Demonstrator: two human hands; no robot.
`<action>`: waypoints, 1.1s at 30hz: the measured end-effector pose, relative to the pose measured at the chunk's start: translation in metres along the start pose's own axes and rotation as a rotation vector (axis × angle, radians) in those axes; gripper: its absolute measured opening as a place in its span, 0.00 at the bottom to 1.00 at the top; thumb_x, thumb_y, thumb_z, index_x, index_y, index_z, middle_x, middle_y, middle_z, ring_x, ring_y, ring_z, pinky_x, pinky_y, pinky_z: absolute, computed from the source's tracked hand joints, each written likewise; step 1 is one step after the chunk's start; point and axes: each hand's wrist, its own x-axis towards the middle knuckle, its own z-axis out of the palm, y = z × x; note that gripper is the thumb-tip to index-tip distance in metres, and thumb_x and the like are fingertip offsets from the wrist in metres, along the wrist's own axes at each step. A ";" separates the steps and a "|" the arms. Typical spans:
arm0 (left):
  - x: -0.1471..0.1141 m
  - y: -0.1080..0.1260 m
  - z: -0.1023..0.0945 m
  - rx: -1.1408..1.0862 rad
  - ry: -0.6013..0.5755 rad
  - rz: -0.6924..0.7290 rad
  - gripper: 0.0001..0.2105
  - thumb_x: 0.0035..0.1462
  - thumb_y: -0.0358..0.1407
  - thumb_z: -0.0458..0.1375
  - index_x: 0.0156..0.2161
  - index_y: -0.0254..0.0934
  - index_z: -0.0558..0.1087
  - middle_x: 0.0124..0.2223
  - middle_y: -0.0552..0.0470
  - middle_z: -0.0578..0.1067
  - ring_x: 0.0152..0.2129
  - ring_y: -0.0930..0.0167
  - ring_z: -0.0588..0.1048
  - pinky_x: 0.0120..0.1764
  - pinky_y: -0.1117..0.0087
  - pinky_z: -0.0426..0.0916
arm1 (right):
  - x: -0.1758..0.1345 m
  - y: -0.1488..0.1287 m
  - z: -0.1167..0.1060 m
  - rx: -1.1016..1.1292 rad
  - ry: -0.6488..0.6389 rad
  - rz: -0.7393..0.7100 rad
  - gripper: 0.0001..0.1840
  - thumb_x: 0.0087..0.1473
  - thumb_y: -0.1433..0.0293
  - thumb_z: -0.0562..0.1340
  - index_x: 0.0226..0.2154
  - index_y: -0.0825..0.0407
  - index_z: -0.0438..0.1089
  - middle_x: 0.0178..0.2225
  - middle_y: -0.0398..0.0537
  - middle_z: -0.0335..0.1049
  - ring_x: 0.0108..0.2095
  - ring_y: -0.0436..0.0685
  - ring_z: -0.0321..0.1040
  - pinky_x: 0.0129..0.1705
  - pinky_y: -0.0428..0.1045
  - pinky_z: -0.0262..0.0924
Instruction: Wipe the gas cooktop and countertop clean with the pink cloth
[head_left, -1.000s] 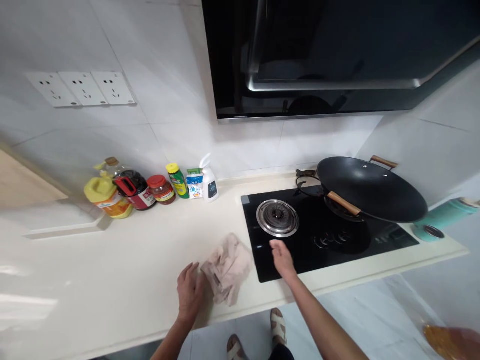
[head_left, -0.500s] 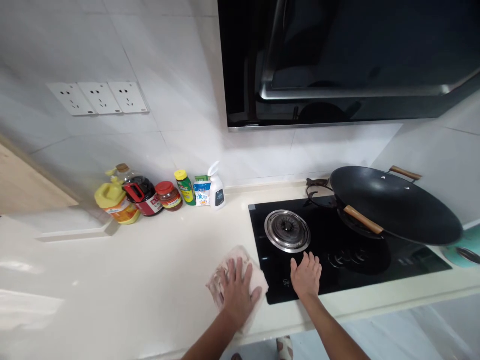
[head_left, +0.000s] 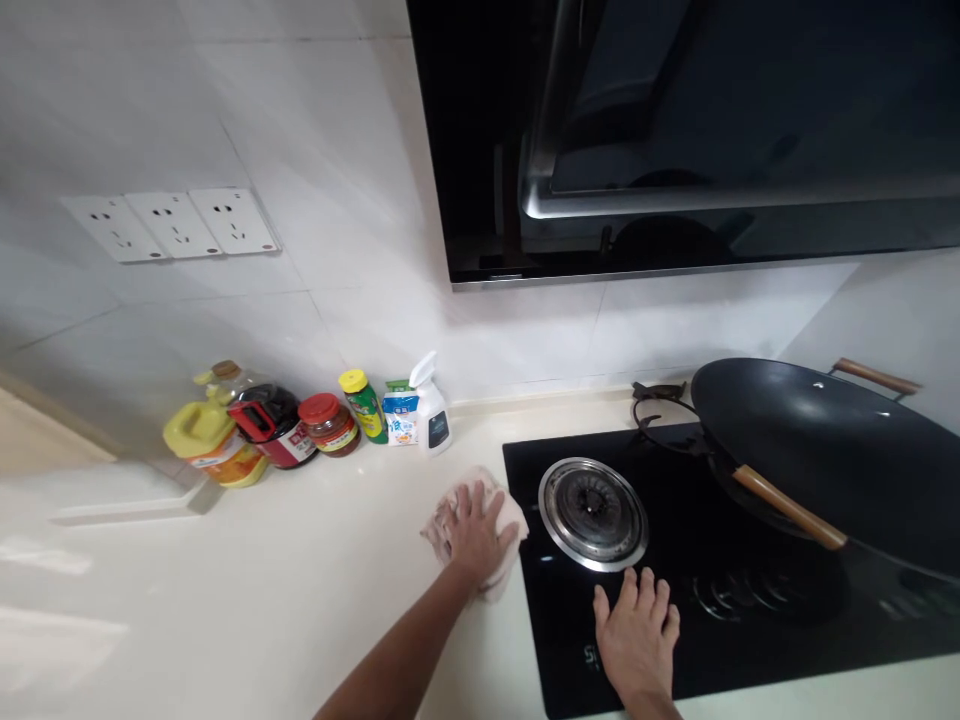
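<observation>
Basically, left fingers spread flat, pressing the cloth rather than gripping it; right fingers spread too, holding nothing, contact unclear. Left hand (head_left: 474, 535) tops the crumpled cloth (head_left: 513, 511), which lies on the counter (head_left: 360, 560), right corner at the cooktop edge. Looks light, soft, floppy; should slide easily under a flat palm, or pinch a bunched fold to lift. Right hand (head_left: 639, 635) is over the cooktop (head_left: 585, 610), near the burner (head_left: 593, 512). Versus one second ago: left hand now on the cloth, not beside it; cloth farther back.

Cloth (head_left: 512, 512) on counter (head_left: 300, 580) left of stovetop (head_left: 555, 605), spray bottle (head_left: 433, 418) behind
</observation>
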 end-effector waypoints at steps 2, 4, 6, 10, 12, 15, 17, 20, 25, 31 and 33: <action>0.042 -0.003 -0.006 0.006 -0.007 -0.029 0.33 0.65 0.58 0.48 0.71 0.51 0.62 0.78 0.43 0.49 0.74 0.43 0.42 0.69 0.30 0.37 | 0.000 0.000 0.000 -0.005 0.029 -0.005 0.42 0.65 0.53 0.43 0.62 0.72 0.65 0.66 0.83 0.58 0.71 0.86 0.44 0.64 0.78 0.48; 0.079 -0.007 -0.011 0.009 -0.026 -0.052 0.33 0.65 0.59 0.48 0.71 0.50 0.62 0.78 0.42 0.50 0.74 0.42 0.43 0.68 0.29 0.38 | 0.000 -0.001 -0.001 -0.014 0.053 -0.009 0.42 0.66 0.53 0.44 0.61 0.72 0.66 0.65 0.83 0.59 0.71 0.86 0.47 0.65 0.77 0.47; 0.105 -0.011 -0.014 0.011 -0.045 -0.065 0.34 0.64 0.59 0.48 0.71 0.51 0.62 0.78 0.42 0.49 0.74 0.42 0.43 0.68 0.28 0.39 | 0.001 -0.001 -0.001 -0.022 0.062 -0.015 0.42 0.66 0.53 0.44 0.61 0.72 0.67 0.65 0.82 0.61 0.70 0.86 0.48 0.65 0.76 0.48; 0.117 -0.013 -0.014 0.025 -0.061 -0.058 0.34 0.65 0.58 0.47 0.71 0.50 0.60 0.78 0.43 0.49 0.74 0.43 0.43 0.68 0.29 0.39 | 0.002 0.000 -0.002 -0.034 0.058 -0.025 0.42 0.66 0.53 0.43 0.61 0.71 0.67 0.64 0.82 0.62 0.70 0.86 0.49 0.64 0.77 0.49; 0.105 -0.015 -0.011 0.032 -0.063 -0.041 0.34 0.65 0.58 0.47 0.72 0.50 0.59 0.79 0.45 0.49 0.75 0.44 0.43 0.69 0.31 0.38 | 0.002 0.002 -0.003 -0.030 0.054 -0.025 0.42 0.66 0.53 0.43 0.61 0.72 0.67 0.64 0.83 0.61 0.70 0.86 0.48 0.63 0.78 0.49; 0.072 -0.021 -0.009 0.033 -0.070 -0.008 0.34 0.65 0.59 0.47 0.72 0.53 0.59 0.79 0.48 0.48 0.75 0.45 0.42 0.70 0.32 0.38 | 0.001 0.003 -0.003 -0.011 0.048 -0.015 0.41 0.65 0.54 0.44 0.63 0.70 0.64 0.65 0.83 0.59 0.70 0.86 0.46 0.61 0.79 0.50; 0.046 -0.031 -0.010 0.030 -0.073 0.007 0.33 0.64 0.59 0.47 0.72 0.55 0.59 0.79 0.50 0.48 0.75 0.46 0.42 0.70 0.33 0.38 | 0.001 0.004 -0.004 0.000 0.041 -0.017 0.40 0.65 0.54 0.46 0.63 0.71 0.64 0.65 0.84 0.58 0.70 0.86 0.45 0.61 0.79 0.49; 0.010 -0.055 -0.019 0.028 -0.070 -0.016 0.33 0.64 0.59 0.49 0.71 0.56 0.60 0.79 0.51 0.48 0.75 0.47 0.43 0.70 0.35 0.39 | 0.001 0.005 -0.005 -0.012 0.037 -0.020 0.39 0.65 0.55 0.46 0.63 0.71 0.63 0.65 0.83 0.58 0.70 0.84 0.44 0.62 0.78 0.48; -0.043 -0.116 -0.043 0.052 -0.023 -0.194 0.32 0.65 0.57 0.48 0.71 0.53 0.60 0.79 0.46 0.48 0.75 0.46 0.44 0.69 0.32 0.41 | 0.000 0.006 -0.007 -0.034 0.063 -0.029 0.41 0.67 0.54 0.43 0.62 0.71 0.63 0.65 0.80 0.58 0.70 0.82 0.44 0.66 0.75 0.44; -0.128 -0.167 -0.065 0.093 0.051 -0.418 0.32 0.66 0.56 0.48 0.71 0.49 0.62 0.77 0.41 0.53 0.73 0.43 0.49 0.67 0.29 0.48 | 0.000 0.010 -0.004 -0.008 0.042 -0.021 0.39 0.65 0.55 0.47 0.64 0.69 0.61 0.65 0.80 0.57 0.71 0.82 0.42 0.64 0.76 0.44; -0.158 -0.162 -0.061 0.114 0.080 -0.462 0.31 0.66 0.53 0.49 0.71 0.47 0.63 0.77 0.40 0.55 0.73 0.42 0.50 0.66 0.29 0.48 | 0.000 0.010 -0.003 0.003 0.030 -0.013 0.39 0.65 0.55 0.48 0.65 0.68 0.60 0.66 0.80 0.56 0.71 0.82 0.41 0.64 0.76 0.45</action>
